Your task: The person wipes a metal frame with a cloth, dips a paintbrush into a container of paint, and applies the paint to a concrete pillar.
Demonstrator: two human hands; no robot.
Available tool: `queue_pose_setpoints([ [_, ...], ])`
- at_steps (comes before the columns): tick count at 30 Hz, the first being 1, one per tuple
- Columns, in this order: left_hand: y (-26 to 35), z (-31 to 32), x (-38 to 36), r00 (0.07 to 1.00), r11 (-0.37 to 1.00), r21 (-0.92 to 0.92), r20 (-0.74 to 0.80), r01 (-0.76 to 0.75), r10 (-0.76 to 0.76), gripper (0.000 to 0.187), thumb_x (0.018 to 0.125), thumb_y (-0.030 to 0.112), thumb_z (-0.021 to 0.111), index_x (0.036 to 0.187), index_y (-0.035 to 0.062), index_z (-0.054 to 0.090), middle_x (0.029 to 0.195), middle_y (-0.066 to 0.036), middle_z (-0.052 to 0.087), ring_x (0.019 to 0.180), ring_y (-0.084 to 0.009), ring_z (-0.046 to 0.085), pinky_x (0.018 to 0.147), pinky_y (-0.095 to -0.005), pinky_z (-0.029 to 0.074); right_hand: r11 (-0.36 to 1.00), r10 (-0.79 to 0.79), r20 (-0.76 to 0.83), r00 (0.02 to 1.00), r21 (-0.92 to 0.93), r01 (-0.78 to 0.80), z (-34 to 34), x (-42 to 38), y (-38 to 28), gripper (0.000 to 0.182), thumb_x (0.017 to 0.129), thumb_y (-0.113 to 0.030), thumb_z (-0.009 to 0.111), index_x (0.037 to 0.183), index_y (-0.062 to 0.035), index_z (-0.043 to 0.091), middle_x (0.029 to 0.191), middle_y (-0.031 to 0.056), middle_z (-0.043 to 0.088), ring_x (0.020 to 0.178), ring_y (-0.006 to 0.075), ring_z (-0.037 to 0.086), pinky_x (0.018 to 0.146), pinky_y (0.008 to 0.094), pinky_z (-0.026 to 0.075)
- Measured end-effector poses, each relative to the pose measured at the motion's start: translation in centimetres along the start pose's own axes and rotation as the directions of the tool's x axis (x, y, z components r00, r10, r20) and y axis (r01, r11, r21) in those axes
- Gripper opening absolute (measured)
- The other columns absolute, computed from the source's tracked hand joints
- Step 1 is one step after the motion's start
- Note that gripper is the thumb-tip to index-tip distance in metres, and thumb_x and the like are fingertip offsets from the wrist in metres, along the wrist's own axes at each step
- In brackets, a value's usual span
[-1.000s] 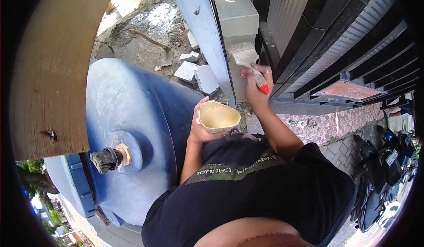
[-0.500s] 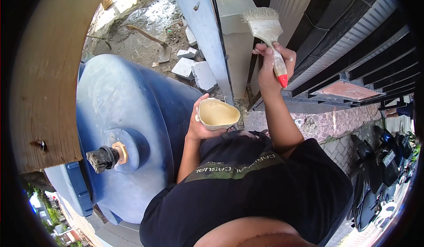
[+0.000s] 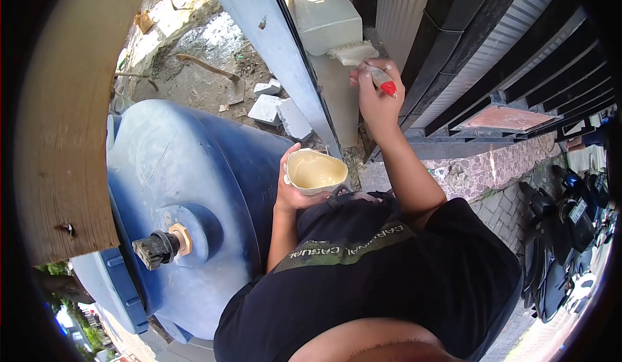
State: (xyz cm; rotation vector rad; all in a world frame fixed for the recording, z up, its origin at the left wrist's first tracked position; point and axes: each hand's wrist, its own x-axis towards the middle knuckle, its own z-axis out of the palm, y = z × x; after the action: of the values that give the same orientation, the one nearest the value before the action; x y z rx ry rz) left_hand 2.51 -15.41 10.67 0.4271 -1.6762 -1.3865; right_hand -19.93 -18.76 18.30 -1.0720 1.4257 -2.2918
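A big blue water tank [image 3: 188, 187] fills the left and middle of the frame, with a black valve [image 3: 154, 248] on a beige fitting at its lower left. A wooden plank [image 3: 61, 116] covers the left edge of the frame. Above the tank, in the upper left, there is muddy ground with broken grey blocks [image 3: 280, 113] and a tool with a long handle [image 3: 214, 70]. A grey metal bar [image 3: 278, 51] goes diagonally from the top down to the centre, between the tank and the pale post [image 3: 327, 22]. At the right side stands a dark slatted gate [image 3: 505, 57], and in the lower right several parked motorbikes [image 3: 570, 232] are seen.

The right hand [image 3: 376, 96] is closed around the paintbrush [image 3: 363, 61] in the upper centre. The brush has a pale handle with a red tip, and its cream-coated bristles lie flat against the side of the post. The left hand [image 3: 291, 190] grips from below a small container [image 3: 315, 171] at the centre of the frame, just beside the tank. The container is dented and holds cream-coloured paint, and its walls are smeared with the same colour.
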Motion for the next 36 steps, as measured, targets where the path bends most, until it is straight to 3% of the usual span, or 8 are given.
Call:
queue_pose_setpoints([
  [3,0.1,0.3,0.2,1.0,1.0,0.007,0.007,-0.018,0.018,0.112,0.049,0.012,0.089,0.137,-0.0017,0.022,0.116,-0.014,0.056,0.107,-0.0244,0.058,0.093,-0.0368,0.045,0.992,-0.082,0.012,0.997,0.096,0.081,0.5,1.5,-2.5,0.009,0.084,0.001,0.058,0.092,0.0013,0.054,0.075,0.0102,0.066,0.072,0.0122,0.066,0.062,0.0235,0.051],
  [6,0.2,1.1,-0.2,1.0,1.0,0.007,-0.013,-0.008,0.008,0.112,0.049,0.013,0.089,0.137,-0.0018,0.021,0.115,-0.015,0.057,0.106,-0.0242,0.058,0.093,-0.0365,0.045,0.94,-0.335,0.042,0.941,0.083,0.33,-0.3,1.1,-3.9,0.011,0.084,0.002,0.057,0.094,0.0018,0.052,0.078,0.0123,0.066,0.073,0.0139,0.066,0.063,0.025,0.052],
  [10,-0.8,1.4,-0.6,0.997,0.997,0.072,-0.066,-0.037,0.042,0.113,0.049,0.018,0.089,0.137,-0.0017,0.021,0.114,-0.014,0.057,0.106,-0.0244,0.058,0.093,-0.0371,0.045,0.979,-0.192,0.18,0.965,0.11,0.174,-4.6,-1.4,-3.2,0.011,0.09,0.002,0.049,0.1,0.0014,0.044,0.078,0.0167,0.062,0.07,0.0182,0.063,0.063,0.0307,0.053],
  [14,-2.0,3.5,-1.1,0.981,0.992,0.108,-0.176,-0.06,0.079,0.113,0.05,0.02,0.088,0.137,-0.0023,0.02,0.115,-0.014,0.056,0.106,-0.0244,0.057,0.094,-0.0375,0.044,0.988,0.133,0.307,0.942,0.035,-0.151,-10.2,-4.6,-0.7,0.011,0.089,0.001,0.052,0.099,0.0021,0.047,0.078,0.0146,0.063,0.07,0.0172,0.063,0.063,0.03,0.053],
  [20,-2.0,8.3,-1.0,0.901,0.987,0.151,-0.417,-0.058,0.117,0.111,0.052,0.025,0.087,0.136,-0.0039,0.02,0.116,-0.014,0.055,0.107,-0.0248,0.056,0.095,-0.0375,0.043,0.972,0.179,0.515,0.838,-0.223,-0.071,-18.8,-7.6,1.6,0.015,0.08,-0.003,0.065,0.091,-0.001,0.056,0.08,0.0127,0.067,0.071,0.0188,0.068,0.064,0.0281,0.052],
  [26,-0.7,12.5,-2.1,0.851,0.949,0.311,-0.484,-0.052,0.205,0.114,0.054,0.03,0.087,0.137,-0.0036,0.017,0.116,-0.016,0.055,0.104,-0.0252,0.058,0.096,-0.0376,0.042,0.985,0.147,0.709,0.69,-0.166,-0.039,-23.6,-6.2,1.6,0.017,0.078,-0.003,0.066,0.093,-0.0024,0.058,0.08,0.0135,0.067,0.072,0.0219,0.069,0.063,0.0285,0.051],
  [29,-0.4,15.2,-3.5,0.8,0.976,0.213,-0.577,-0.047,0.164,0.115,0.054,0.029,0.087,0.138,-0.0029,0.016,0.117,-0.017,0.055,0.104,-0.026,0.058,0.095,-0.0377,0.042,0.989,0.141,0.797,0.588,-0.135,-0.055,-25.7,-5.6,3.0,0.021,0.078,-0.003,0.066,0.097,-0.0031,0.057,0.084,0.0149,0.066,0.075,0.0238,0.069,0.064,0.0294,0.051],
  [36,0.7,19.8,-5.6,0.784,0.972,0.233,-0.602,-0.008,0.151,0.114,0.053,0.029,0.087,0.138,-0.0025,0.017,0.117,-0.018,0.055,0.106,-0.0261,0.057,0.095,-0.038,0.043,0.99,0.138,0.825,0.549,-0.105,-0.092,-27.1,-5.6,3.9,0.028,0.08,-0.005,0.065,0.104,-0.0024,0.052,0.093,0.0186,0.065,0.085,0.0294,0.067,0.071,0.0325,0.051],
])
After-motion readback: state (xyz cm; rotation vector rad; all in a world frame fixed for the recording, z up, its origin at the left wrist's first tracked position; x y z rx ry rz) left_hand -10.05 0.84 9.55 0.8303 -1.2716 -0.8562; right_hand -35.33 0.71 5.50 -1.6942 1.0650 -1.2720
